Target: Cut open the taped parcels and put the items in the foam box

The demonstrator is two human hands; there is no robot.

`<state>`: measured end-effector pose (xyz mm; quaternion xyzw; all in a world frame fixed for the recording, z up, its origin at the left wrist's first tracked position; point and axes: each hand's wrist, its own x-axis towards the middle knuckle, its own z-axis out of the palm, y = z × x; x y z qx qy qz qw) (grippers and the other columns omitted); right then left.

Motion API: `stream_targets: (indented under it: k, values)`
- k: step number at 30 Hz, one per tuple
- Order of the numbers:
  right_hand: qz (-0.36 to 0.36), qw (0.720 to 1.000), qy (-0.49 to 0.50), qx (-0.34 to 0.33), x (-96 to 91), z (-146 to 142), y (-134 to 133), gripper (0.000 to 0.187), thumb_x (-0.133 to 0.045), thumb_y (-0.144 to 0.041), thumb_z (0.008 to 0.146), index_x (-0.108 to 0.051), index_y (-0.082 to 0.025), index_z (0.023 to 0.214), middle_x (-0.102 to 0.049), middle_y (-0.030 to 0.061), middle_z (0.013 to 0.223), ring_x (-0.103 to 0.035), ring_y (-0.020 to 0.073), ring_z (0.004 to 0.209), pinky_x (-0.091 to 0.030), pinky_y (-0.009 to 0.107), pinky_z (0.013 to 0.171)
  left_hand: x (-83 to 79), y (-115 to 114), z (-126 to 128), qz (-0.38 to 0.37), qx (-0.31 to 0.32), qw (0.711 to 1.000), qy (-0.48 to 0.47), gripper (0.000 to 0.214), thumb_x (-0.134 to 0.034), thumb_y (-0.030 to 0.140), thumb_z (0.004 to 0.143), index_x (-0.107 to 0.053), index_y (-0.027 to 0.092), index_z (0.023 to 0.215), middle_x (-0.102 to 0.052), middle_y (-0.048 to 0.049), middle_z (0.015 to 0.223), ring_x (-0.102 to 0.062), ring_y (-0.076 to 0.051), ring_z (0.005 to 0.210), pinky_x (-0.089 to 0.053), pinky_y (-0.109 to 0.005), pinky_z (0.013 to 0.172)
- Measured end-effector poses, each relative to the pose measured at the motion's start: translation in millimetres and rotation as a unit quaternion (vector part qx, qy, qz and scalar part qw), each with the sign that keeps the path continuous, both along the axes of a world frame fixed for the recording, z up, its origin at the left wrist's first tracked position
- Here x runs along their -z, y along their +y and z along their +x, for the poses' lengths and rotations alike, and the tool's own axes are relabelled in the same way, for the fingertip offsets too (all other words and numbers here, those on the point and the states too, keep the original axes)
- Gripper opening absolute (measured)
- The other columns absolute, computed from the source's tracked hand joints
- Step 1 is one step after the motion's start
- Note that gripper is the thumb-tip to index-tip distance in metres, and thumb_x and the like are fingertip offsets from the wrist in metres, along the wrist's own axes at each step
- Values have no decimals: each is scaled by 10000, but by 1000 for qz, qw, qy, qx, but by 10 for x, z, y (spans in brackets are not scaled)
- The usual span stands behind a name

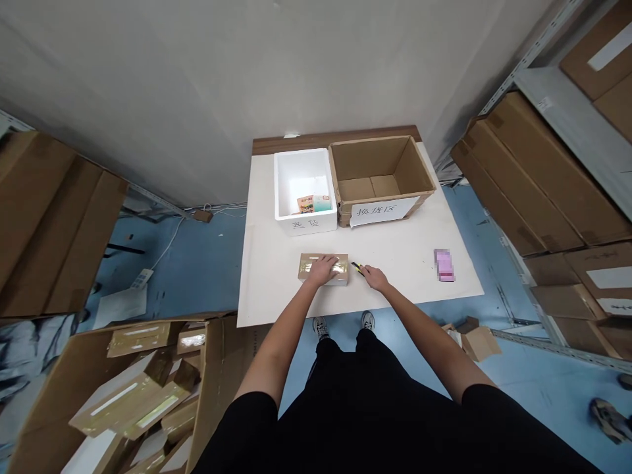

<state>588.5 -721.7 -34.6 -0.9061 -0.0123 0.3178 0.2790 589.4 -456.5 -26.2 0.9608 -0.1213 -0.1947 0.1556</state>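
Two black sleeves (254, 421) nearest, with a large open carton (214, 375) of brown parcels (126, 398) low on the left and a pair of shoes (320, 327) just short of the worktop (395, 247). Toward the near edge of the worktop, a taped box (307, 264), lying flat, with long sides running left to right. On top of the taped box, touching, the left grip (324, 268): palm down, fingers spread across toward the far side, seemingly pressing rather than pinching; hard to tell about any fingertips hooked over an edge. Just right of the taped box and apart from it, the right grip (376, 278): closed around a slim black-and-yellow cutter (357, 268), tip aimed left at the near-by end of the box, apparently without contact. Step in hand, by the look of it: steadying the box with the blade ready beside it, no cut visible in the tape. Called for next, in all likelihood: a firm left hold, a shallow stroke, and left fingers well clear of the blade's path. Well to the right, a blurred pink bundle (444, 265). Farther back, side by side, a white foam box (328, 226) with coloured packets (315, 203) inside and a larger cardboard box (405, 164) with a handwritten paper sign (382, 212) in front. Behind everything, a grey wall (296, 66).
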Motion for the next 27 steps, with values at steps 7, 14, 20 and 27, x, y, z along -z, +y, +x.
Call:
stream_targets:
  k: [7,14,20,27]
  values:
    - [52,998,-38,-18,129,-243,37,485,-278,-487,1123,-677,-320,1342,-741,48,1171,-673,251,1072,-494,310,864,178,34,150,48,-31,997,44,1051,-920,585,715,-433,322,1608,-379,-110,1713,-255,-400,1601,-274,-524,1269]
    - [-30,992,-98,-71,339,-580,27,529,-382,-478,1119,-477,-333,1618,-635,96,1123,-633,255,1064,-511,313,852,320,196,158,14,22,1000,3,800,-644,677,938,-440,322,1625,-449,-91,1682,-325,-365,1587,-227,-516,1289]
    - [-89,984,-136,-73,208,-582,174,527,-430,-483,1116,-490,-334,1617,-610,109,1158,-600,260,1093,-506,309,871,449,179,-18,-3,6,996,-86,672,-486,589,1041,-436,295,1643,-440,-84,1687,-325,-337,1591,-186,-519,1310]
    - [-166,979,-104,-56,9,-627,429,571,-385,-552,1120,-390,-376,1663,-589,130,1244,-620,262,1054,-481,318,853,494,122,-92,-26,-13,992,-120,669,-459,583,1049,-467,251,1629,-477,-113,1660,-353,-353,1574,-184,-543,1312]
